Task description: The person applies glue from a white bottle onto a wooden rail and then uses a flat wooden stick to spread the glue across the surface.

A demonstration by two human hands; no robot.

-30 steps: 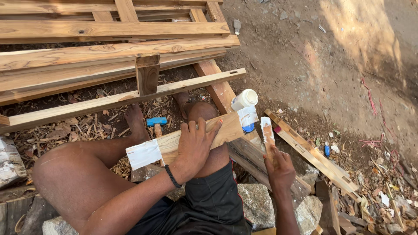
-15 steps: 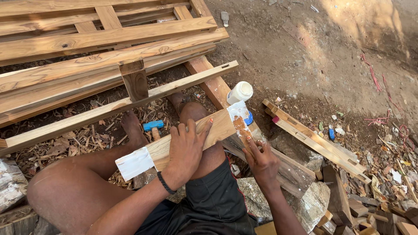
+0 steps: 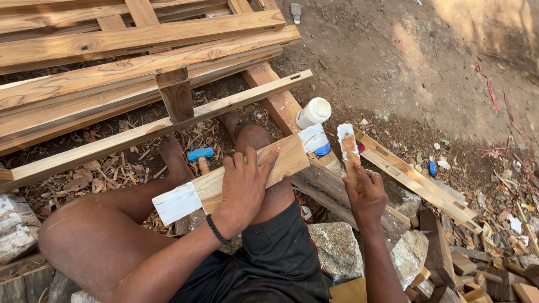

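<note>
Wooden slats of a pallet frame lay across the ground's far left corner, with one long batten slanting below them over a litter of shavings. Near the ground's left edge sat a pale, paint-smeared stone. A bare foot rested among the shavings, and just beside it lay a small blue handle.

Across the person's raised knee lay a short board, both of its ends coated white. The left hand pressed flat on the board's middle, fingers spread and curled over its far edge, holding it down; a dark band circled the wrist.

Just past the board's right end stood a white bottle on a thick plank, with a blue cap close below it. The right hand gripped a thin stick smeared white at its tip, fingers closed round the lower part, the tip held just beside the board's right end without touching it.

Rightward, a slotted batten lay slantwise on the dirt, and offcuts crowded the near right corner.
</note>
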